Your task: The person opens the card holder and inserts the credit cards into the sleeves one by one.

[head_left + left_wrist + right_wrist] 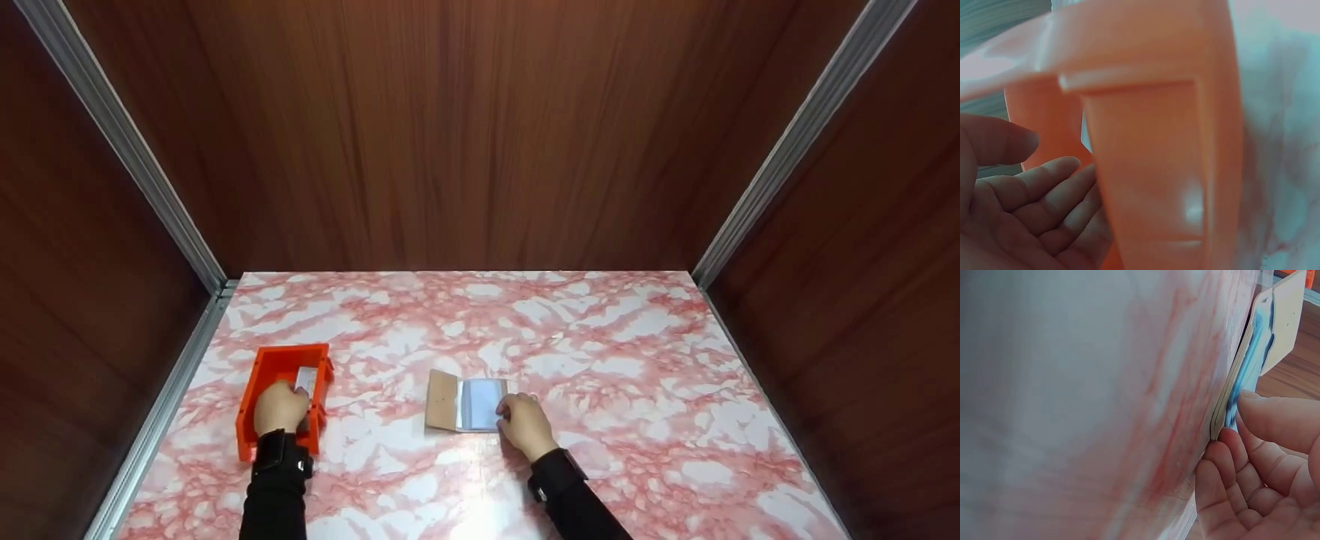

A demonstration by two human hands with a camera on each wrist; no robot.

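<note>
My left hand [281, 407] reaches into an orange plastic bin [247, 420] at the left of the table. In the left wrist view its fingers [1067, 208] are loosely bent beside the bin wall, thumb apart, nothing visible between them. A whitish item [306, 377] lies in the bin just beyond these fingers. At the table's middle lies a small booklet [482, 405] with a brown card cover [442, 400] folded out to the left and a pale blue inside. My right hand [526, 426] pinches its right edge, thumb on the blue side, fingertips at the card edge.
The table [637, 375] has a red and white marbled top. Dark wood-grain panels [465, 135] stand at the back and both sides, with metal rails [161, 172] at the corners.
</note>
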